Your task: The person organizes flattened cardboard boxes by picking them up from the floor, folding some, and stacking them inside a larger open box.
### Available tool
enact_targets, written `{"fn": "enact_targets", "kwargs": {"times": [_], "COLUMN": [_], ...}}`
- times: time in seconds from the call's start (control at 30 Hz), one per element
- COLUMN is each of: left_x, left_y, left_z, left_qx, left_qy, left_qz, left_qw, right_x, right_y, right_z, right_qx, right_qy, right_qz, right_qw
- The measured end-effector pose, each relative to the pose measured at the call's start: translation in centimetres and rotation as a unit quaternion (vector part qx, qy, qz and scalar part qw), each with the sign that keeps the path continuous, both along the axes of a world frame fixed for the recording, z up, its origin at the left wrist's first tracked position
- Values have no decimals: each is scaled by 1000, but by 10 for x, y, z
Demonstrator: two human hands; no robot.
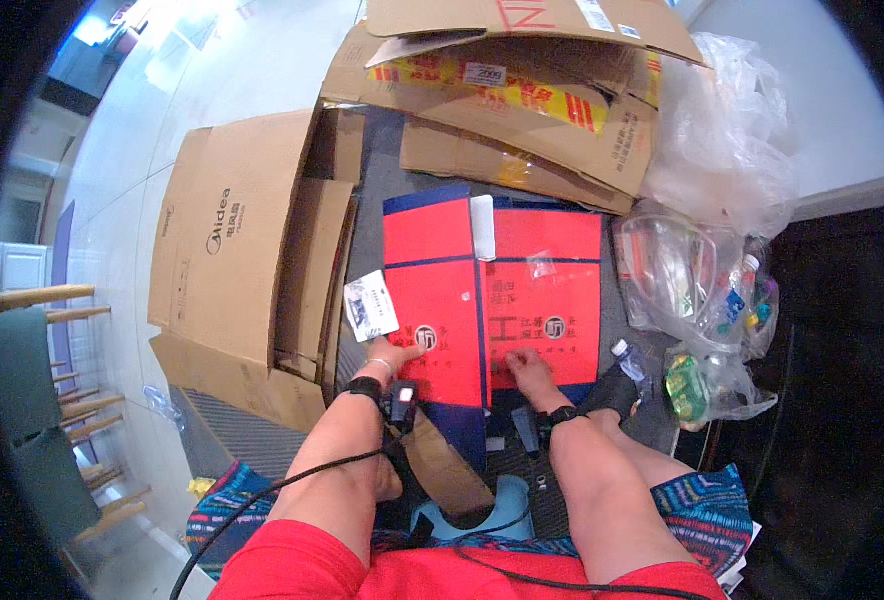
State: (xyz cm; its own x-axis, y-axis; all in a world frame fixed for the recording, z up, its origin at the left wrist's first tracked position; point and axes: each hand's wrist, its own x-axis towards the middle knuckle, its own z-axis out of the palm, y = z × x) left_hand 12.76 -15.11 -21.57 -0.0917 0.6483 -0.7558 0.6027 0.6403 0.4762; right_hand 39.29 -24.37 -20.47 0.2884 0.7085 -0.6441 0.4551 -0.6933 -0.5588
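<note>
1. Both hands are apart on the red box (pixel 432 300): the left hand (pixel 396 356) at its left edge, thumb on top, the right hand (pixel 532 374) on the right panel, fingers curled. Whether either pinches the cardboard cannot be told.
2. Green chairs (pixel 37 350) stand on the floor, far left.
3. One big carton (pixel 224 240) covers much of the left edge of the mat (pixel 247 430).
4. Just above the left hand, a white card (pixel 370 306) overlaps the box's left edge.
5. Across the mat's middle, the red box lies flat, bordered in dark blue.
6. Flat cartons (pixel 527 165) pile at the mat's far edge.
7. One bottle (pixel 627 361) lies near the right edge, beside a shoe (pixel 612 393).
8. Clear bags (pixel 724 145) crowd the far right corner.
</note>
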Motion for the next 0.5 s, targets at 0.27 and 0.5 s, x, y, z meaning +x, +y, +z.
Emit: {"fn": "enact_targets", "kwargs": {"times": [0.27, 0.5], "left_x": [13, 24], "left_y": [0, -24], "left_z": [70, 102], "left_qx": [-54, 99], "left_qy": [-188, -282], "left_qz": [-8, 54], "left_qw": [981, 953], "right_x": [-20, -18], "right_y": [4, -6], "right_z": [56, 85], "right_qx": [47, 154], "right_qy": [304, 213], "right_qz": [-68, -60], "right_qw": [949, 963]}}
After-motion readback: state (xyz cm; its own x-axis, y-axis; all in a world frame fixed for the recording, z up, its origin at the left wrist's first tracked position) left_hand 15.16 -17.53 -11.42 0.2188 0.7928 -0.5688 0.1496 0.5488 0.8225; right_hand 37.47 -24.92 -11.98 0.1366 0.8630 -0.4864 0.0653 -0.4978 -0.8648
